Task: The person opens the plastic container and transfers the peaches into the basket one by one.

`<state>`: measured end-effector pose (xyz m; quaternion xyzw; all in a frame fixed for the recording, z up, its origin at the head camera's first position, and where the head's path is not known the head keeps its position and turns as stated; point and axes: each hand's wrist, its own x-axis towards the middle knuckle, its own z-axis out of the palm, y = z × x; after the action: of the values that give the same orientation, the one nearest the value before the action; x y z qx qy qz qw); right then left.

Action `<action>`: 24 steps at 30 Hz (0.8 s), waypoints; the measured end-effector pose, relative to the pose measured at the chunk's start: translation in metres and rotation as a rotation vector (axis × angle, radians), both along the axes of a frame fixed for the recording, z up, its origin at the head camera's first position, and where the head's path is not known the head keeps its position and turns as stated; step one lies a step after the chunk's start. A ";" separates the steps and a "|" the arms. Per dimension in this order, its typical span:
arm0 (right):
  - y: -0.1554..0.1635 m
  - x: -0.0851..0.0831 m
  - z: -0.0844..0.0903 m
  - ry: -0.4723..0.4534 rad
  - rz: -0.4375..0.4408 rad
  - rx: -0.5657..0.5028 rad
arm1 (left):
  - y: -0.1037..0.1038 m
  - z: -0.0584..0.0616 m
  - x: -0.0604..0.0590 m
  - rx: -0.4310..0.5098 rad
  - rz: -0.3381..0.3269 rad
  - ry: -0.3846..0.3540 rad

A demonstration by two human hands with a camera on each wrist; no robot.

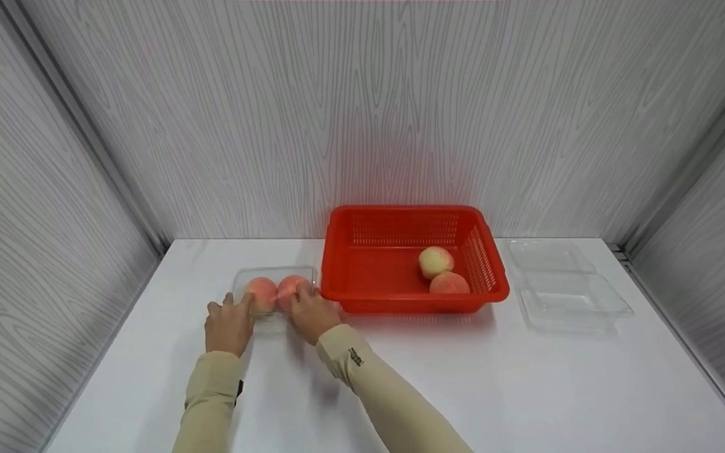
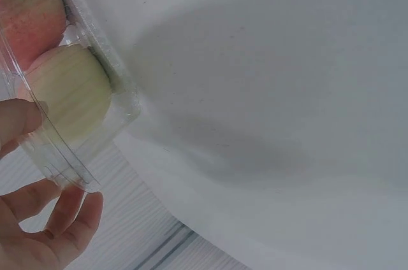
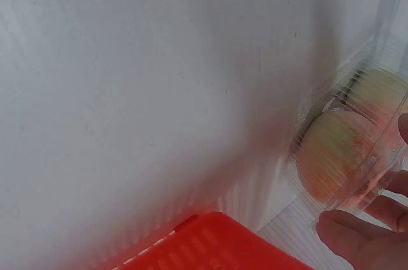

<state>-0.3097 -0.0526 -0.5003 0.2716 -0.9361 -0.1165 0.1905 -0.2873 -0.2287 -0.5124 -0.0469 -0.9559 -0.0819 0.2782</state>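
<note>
A clear plastic fruit container [image 1: 304, 270] sits on the table at the left, with two peaches side by side in it, a left peach [image 1: 262, 293] and a right peach [image 1: 291, 289]. My left hand [image 1: 229, 324] holds its left end; in the left wrist view the thumb [image 2: 22, 119] lies over the rim and the fingers [image 2: 80, 225] meet the outer edge. At the right end, my right hand [image 1: 312, 314] grips the container, its fingertips [image 3: 335, 227] at the rim in the right wrist view. The palms are partly hidden.
Close to the right hand stands a red basket [image 1: 413, 303], holding a pale peach [image 1: 436, 262] and a pinker peach [image 1: 449, 283]. More clear containers [image 1: 570, 296] lie on the right of the white table [image 1: 526, 384]. Grey wood-patterned panels [image 1: 274, 126] enclose the back and sides.
</note>
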 end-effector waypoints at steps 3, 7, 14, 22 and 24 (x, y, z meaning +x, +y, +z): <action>-0.001 -0.002 -0.001 -0.009 -0.001 0.014 | 0.003 -0.001 0.000 -0.016 0.014 0.007; -0.003 -0.002 -0.002 0.014 -0.004 0.058 | 0.005 -0.001 0.000 -0.073 -0.003 0.048; -0.010 -0.004 0.000 0.008 0.027 0.027 | 0.002 0.000 0.000 -0.137 -0.020 0.093; -0.008 -0.004 -0.001 0.076 0.059 0.066 | 0.003 0.000 0.001 -0.145 -0.036 0.096; -0.007 -0.006 -0.001 0.076 0.049 0.077 | 0.006 0.000 0.000 -0.146 -0.036 0.103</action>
<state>-0.3153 -0.0600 -0.5012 0.2971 -0.9161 -0.1579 0.2180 -0.2872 -0.2231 -0.5124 -0.0885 -0.9427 -0.0144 0.3213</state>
